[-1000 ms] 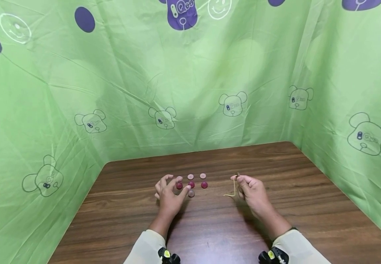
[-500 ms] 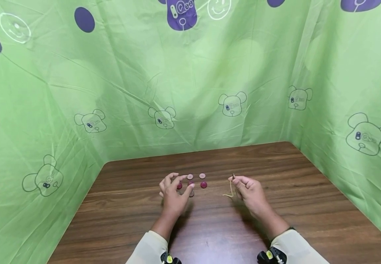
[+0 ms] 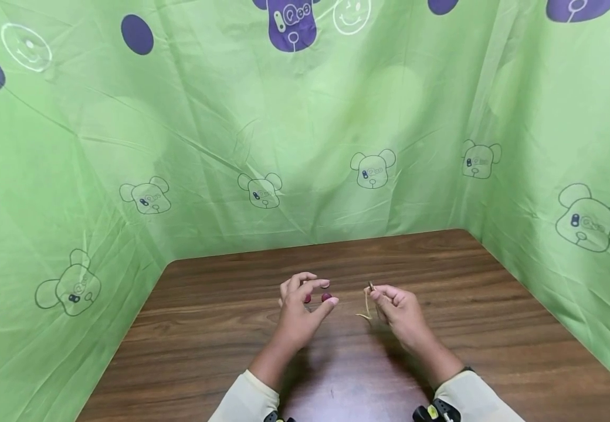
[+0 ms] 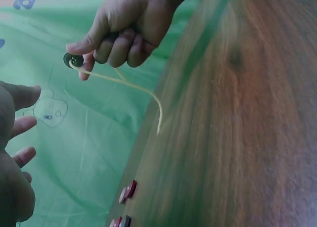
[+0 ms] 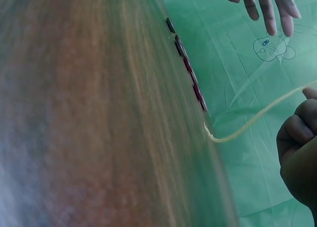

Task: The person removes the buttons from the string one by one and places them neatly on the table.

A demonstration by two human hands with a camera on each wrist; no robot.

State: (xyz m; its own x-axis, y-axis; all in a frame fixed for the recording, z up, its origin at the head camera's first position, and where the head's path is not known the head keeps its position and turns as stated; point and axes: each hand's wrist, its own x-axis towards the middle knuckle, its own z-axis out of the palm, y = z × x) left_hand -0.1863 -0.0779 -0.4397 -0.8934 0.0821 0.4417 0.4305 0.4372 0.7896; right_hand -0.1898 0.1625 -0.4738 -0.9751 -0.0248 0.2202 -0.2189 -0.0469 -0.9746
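Note:
My right hand [image 3: 403, 312] is raised over the table and pinches a dark round button [image 4: 76, 62] between thumb and forefinger. A yellow string [image 4: 136, 85] passes through the button, and its free end hangs down in a curve. My left hand [image 3: 297, 316] hovers above the loose buttons with thumb and fingers spread apart, and nothing shows between them. A dark red button [image 3: 326, 298] lies in the gap between its thumb and forefinger in the head view. A pale pink button [image 3: 325, 283] shows by the forefinger tip. The left hand hides other buttons.
The brown wooden table [image 3: 220, 351] reaches back to a green printed cloth [image 3: 305, 129] that hangs around it on three sides. In the right wrist view several buttons [image 5: 187, 65] lie in a line near the table's far edge.
My left hand has moved right across the loose buttons, its fingers still apart. My right hand has shifted slightly left with the button and string.

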